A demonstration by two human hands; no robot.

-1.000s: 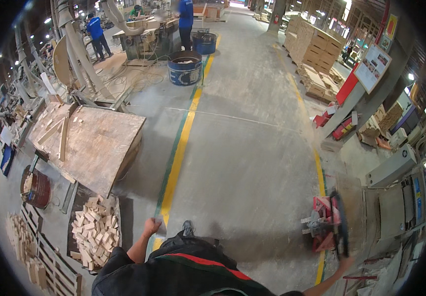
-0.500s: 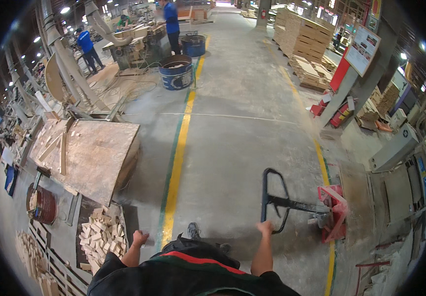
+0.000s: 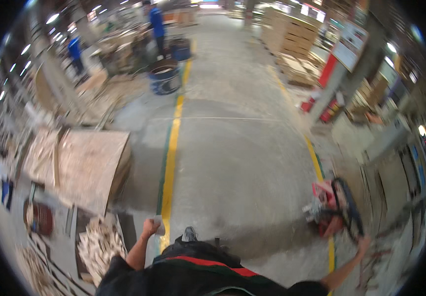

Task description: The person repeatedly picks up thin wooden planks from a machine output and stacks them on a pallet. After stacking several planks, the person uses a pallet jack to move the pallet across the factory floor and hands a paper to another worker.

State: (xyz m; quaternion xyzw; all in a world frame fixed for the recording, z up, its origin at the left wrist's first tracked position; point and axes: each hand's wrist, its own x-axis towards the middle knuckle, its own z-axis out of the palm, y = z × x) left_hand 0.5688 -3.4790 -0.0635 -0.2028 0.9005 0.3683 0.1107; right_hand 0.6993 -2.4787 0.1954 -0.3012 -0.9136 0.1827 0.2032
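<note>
My right hand [image 3: 364, 243] is stretched far out to the right, closed around the near end of the black loop handle [image 3: 349, 209] of a pallet jack. The jack's red body [image 3: 330, 222] stands beside the yellow line, smeared by motion. On the other side, my left hand [image 3: 150, 227] is closed at waist height. A small pale flat object [image 3: 160, 226] shows at its fingers, too blurred to name.
To the left stand a wooden-topped table [image 3: 87, 158], a heap of wood offcuts [image 3: 101, 244] and a dark red drum [image 3: 40, 218]. Ahead are a blue drum [image 3: 164, 78], a person in blue [image 3: 156, 24] and stacked boards [image 3: 294, 32]. A pillar [image 3: 339, 69] rises at the right.
My right hand has swung the handle outward to the right, and the jack has turned. My left hand has risen slightly, and the pale object now shows at it. The whole view is more blurred.
</note>
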